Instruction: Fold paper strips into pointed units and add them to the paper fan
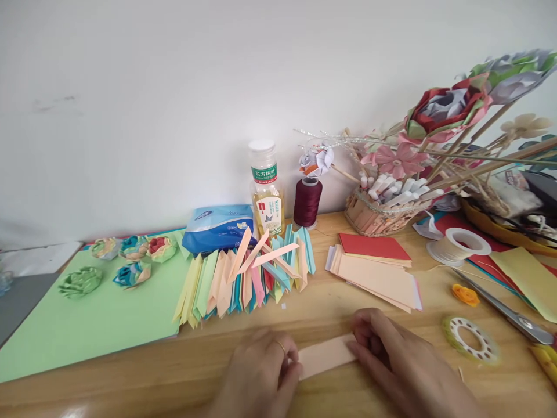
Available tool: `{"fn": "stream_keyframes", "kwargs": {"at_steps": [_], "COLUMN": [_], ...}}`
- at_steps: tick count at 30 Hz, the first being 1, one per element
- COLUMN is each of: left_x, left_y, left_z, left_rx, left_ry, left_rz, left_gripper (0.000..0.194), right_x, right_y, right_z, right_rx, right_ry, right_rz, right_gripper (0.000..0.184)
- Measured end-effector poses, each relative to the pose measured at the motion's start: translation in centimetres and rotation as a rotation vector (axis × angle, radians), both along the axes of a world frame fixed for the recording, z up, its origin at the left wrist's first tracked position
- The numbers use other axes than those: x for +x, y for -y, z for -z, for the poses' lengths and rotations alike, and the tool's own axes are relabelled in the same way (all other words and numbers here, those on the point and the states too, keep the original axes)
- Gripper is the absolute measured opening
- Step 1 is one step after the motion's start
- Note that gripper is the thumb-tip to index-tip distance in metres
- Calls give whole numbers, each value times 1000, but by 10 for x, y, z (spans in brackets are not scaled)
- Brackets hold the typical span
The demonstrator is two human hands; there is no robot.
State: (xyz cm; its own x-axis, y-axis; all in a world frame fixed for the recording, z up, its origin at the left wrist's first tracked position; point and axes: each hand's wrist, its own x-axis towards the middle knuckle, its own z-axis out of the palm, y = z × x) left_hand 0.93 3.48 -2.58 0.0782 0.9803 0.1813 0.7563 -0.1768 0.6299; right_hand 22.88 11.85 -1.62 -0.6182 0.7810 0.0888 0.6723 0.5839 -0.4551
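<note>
A narrow strip of peach paper [327,356] lies low over the front of the wooden table, stretched between my two hands. My left hand [265,368], with a ring on one finger, pinches its left end. At the strip's right end, the thumb and curled fingers of my right hand [391,351] grip the paper. Beyond my right hand sits a stack of cut paper slips [378,277], peach ones topped by a red one. Behind my left hand, many folded paper strips [243,284] in yellow, green, peach, pink and blue stand in a row, with several peach ones lying across them.
Folded paper flowers [80,282] rest on green sheets [143,325] at left. A wipes pack [217,227], bottle [267,200] and maroon thread spool [307,203] stand behind. At right are a flower basket [378,217], tape roll [470,339], scissors [513,316] and white spool [459,247].
</note>
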Motion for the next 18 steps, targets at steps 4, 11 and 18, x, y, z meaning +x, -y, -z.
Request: {"fn": "stream_keyframes", "kwargs": {"at_steps": [4,11,18], "left_x": [3,0,0], "left_y": [-1,-5,-6], "left_z": [3,-6,-10], "left_rx": [78,-38,31], "left_ry": [30,-72,-88], "left_rz": [-48,37,52], "left_gripper": [13,14,14], "right_x": [-5,-5,-5], "right_y": [1,3,3], "right_z": [-5,-1,-1], "right_rx": [49,101,107], "right_ry": [-4,18,34], "right_rz": [8,-18,-37], "right_gripper": [8,10,11]}}
